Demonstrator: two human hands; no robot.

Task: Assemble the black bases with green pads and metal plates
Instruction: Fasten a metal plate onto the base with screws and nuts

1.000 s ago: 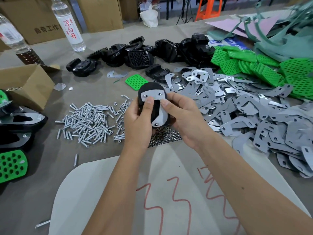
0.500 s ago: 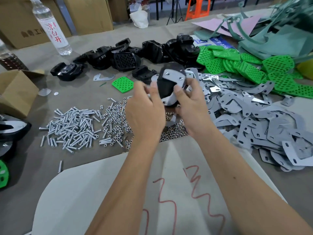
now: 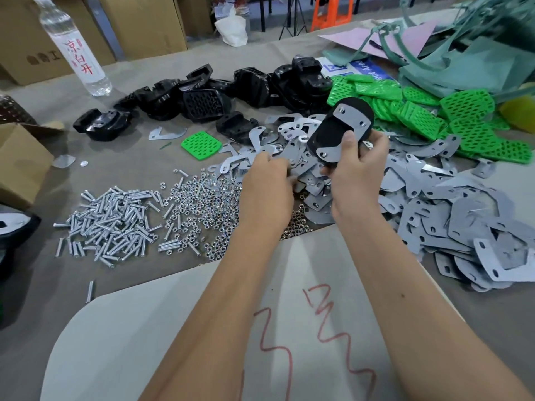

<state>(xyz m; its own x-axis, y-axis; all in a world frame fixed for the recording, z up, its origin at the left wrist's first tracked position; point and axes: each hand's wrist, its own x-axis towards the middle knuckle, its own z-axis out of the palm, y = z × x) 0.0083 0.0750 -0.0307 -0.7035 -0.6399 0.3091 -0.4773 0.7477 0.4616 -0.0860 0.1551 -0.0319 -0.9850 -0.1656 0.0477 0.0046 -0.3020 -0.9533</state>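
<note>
A black base [image 3: 333, 131] is held up in the right hand [image 3: 356, 169], a little right of the frame's centre and above the pile of metal plates [image 3: 434, 215]. The fingers and thumb of this hand are curled around the lower end of the base. Two metal plates are seen on the base: one across its upper end [image 3: 351, 115] and one at its lower end [image 3: 330, 153], and the thumb is pressed beside the lower one.

The left hand [image 3: 266, 189] is placed lower, at the centre of the frame, on the near edge of the plate pile. Its fingers are bent down among the plates, but whether something is pinched there cannot be told, because the fingertips are hidden by the back of the hand.

More black bases [image 3: 202, 96] are spread in a row in the upper middle of the frame. A heap of green pads [image 3: 419, 111] is found at the upper right, and a single green pad [image 3: 201, 145] lies apart, left of the plates. Screws [image 3: 110, 224] and nuts [image 3: 202, 204] are heaped on the tabletop [image 3: 43, 299] at the middle left. A clear bottle [image 3: 73, 50] is seen at the upper left, and a cardboard box [image 3: 20, 163] at the left edge. A pale sheet with red marks [image 3: 173, 328] is laid under the forearms.
</note>
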